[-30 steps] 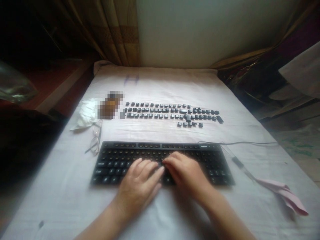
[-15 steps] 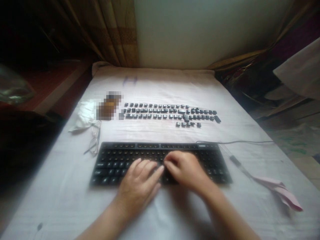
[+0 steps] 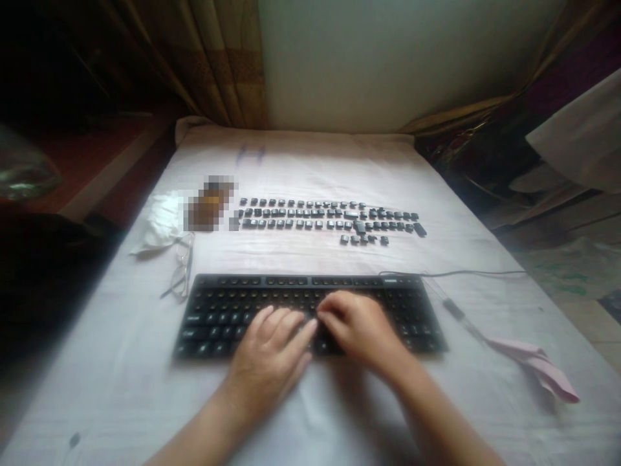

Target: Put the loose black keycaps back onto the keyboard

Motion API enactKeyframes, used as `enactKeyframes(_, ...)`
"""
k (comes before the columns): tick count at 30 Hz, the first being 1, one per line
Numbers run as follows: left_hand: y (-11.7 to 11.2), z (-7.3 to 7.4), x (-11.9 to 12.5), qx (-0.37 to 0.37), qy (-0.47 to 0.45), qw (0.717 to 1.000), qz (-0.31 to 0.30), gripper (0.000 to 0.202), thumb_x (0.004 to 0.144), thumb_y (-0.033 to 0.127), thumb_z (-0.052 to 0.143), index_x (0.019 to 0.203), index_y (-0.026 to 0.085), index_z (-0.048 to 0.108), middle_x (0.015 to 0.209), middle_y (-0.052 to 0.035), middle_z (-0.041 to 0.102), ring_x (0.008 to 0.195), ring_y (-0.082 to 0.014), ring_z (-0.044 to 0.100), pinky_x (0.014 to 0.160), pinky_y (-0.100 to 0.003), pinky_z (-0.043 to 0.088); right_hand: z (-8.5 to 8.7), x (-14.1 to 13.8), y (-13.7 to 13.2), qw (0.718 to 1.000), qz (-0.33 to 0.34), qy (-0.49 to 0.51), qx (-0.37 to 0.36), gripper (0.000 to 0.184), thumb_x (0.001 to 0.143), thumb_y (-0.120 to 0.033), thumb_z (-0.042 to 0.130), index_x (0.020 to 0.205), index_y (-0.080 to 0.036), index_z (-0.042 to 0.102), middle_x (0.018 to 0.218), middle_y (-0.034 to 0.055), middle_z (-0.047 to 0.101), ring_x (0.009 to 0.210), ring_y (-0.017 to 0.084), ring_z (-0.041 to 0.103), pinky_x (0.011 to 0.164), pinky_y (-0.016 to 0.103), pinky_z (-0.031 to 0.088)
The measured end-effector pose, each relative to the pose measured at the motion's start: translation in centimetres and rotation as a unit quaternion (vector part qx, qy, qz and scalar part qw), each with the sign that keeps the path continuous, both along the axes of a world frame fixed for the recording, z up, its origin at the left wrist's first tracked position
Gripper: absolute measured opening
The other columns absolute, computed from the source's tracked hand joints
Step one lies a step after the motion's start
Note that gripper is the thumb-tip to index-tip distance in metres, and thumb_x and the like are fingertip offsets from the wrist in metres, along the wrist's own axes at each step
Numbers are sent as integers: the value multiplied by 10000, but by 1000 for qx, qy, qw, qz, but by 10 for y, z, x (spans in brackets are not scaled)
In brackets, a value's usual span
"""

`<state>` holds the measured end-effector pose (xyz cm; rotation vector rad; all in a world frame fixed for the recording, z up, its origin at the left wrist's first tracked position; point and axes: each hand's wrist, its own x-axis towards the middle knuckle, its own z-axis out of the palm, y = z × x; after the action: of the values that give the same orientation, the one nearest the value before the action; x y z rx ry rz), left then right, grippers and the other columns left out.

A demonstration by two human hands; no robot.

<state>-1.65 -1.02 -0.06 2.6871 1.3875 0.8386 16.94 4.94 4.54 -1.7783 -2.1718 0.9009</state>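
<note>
A black keyboard (image 3: 213,301) lies across the bed-like white surface in front of me. Its lower left rows carry keycaps, while many upper positions look bare. My left hand (image 3: 274,349) rests over the middle of the keyboard, fingers stretched out, with the index finger reaching toward the other hand. Just to the right, my right hand (image 3: 356,323) is closed in a pinch, its fingertips low over the keys. Whatever sits between those fingertips is hidden. Beyond the keyboard, loose black keycaps (image 3: 291,212) stand in several rows.
Eyeglasses (image 3: 182,272) and a crumpled white cloth (image 3: 160,223) lie at the left, near a blurred brown object (image 3: 211,206). A cable (image 3: 466,272) runs right from the keyboard. Tweezers with a dark grip (image 3: 453,309) lie near a pink cloth (image 3: 538,362) at the right.
The view has shifted very slightly. Both hands keep nearly the same place and pose on the keyboard, and the loose keycaps lie as before.
</note>
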Motion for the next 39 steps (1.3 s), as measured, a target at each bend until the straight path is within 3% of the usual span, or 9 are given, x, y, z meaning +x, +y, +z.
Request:
enactKeyframes(12, 2, -4, 0, 9, 11, 1000, -1, 327, 977, 305, 478, 1237, 193, 641, 1189, -88, 640, 1158, -247, 527, 1116, -445, 313, -15, 0, -6, 998, -6, 25, 55, 142, 842, -167, 606, 787, -223, 724, 836, 32, 732, 782, 180, 672, 719, 273, 468)
enactKeyframes(16, 2, -3, -1, 14, 12, 1000, -1, 328, 968, 290, 488, 1244, 193, 637, 1179, -90, 642, 1153, -246, 533, 1111, -447, 325, -12, 9, -3, 991, -9, 132, 33, 140, 833, -195, 584, 798, -208, 719, 837, 42, 743, 789, 183, 680, 744, 289, 498)
enactKeyframes(19, 1, -2, -1, 11, 16, 1000, 0, 339, 965, 281, 491, 1263, 195, 627, 1188, -89, 640, 1161, -243, 532, 1114, -443, 324, -3, 22, 0, 969, -26, 244, 17, 147, 823, -276, 598, 791, -198, 719, 794, 38, 746, 752, 180, 684, 721, 285, 524)
enactKeyframes(22, 0, 0, -1, 6, 19, 1000, -4, 347, 962, 272, 496, 1278, 200, 621, 1206, -86, 636, 1172, -241, 530, 1119, -441, 323, 5, 43, 3, 949, -95, 299, 34, 192, 784, -375, 657, 772, -198, 729, 765, 38, 746, 730, 192, 683, 693, 293, 537)
enactKeyframes(25, 0, 1, -1, 6, 21, 1000, -4, 351, 957, 264, 500, 1280, 200, 621, 1210, -88, 638, 1172, -240, 536, 1115, -441, 338, 1, 70, 7, 919, -230, 309, 89, 267, 713, -457, 714, 771, -198, 744, 739, 44, 738, 681, 198, 665, 642, 301, 530)
enactKeyframes(28, 0, 2, -2, 14, 27, 1000, -3, 350, 943, 241, 513, 1272, 203, 626, 1208, -89, 643, 1166, -238, 549, 1106, -444, 361, -9, 97, 10, 877, -359, 284, 148, 333, 666, -483, 726, 808, -183, 754, 702, 52, 722, 622, 199, 639, 588, 310, 511)
enactKeyframes(31, 1, 4, -3, 24, 28, 999, -5, 344, 938, 232, 521, 1262, 206, 631, 1197, -86, 654, 1151, -233, 567, 1094, -442, 380, -17, 117, 13, 845, -440, 228, 200, 347, 669, -456, 707, 838, -156, 754, 690, 67, 713, 648, 221, 649, 633, 344, 527)
enactKeyframes(35, 2, 8, -3, 28, 10, 1000, -7, 315, 958, 241, 500, 1236, 201, 641, 1166, -82, 674, 1119, -231, 588, 1066, -443, 393, -22, 128, 16, 832, -461, 202, 232, 344, 676, -442, 665, 831, -147, 748, 681, 79, 716, 671, 245, 664, 666, 367, 537)
enactKeyframes(39, 14, 18, 0, 18, -12, 1000, 4, 272, 970, 240, 488, 1171, 195, 666, 1082, -71, 699, 1025, -211, 621, 1007, -410, 428, -26, 124, 18, 852, -430, 204, 217, 335, 664, -453, 646, 795, -161, 746, 754, 98, 752, 712, 258, 684, 685, 366, 539)
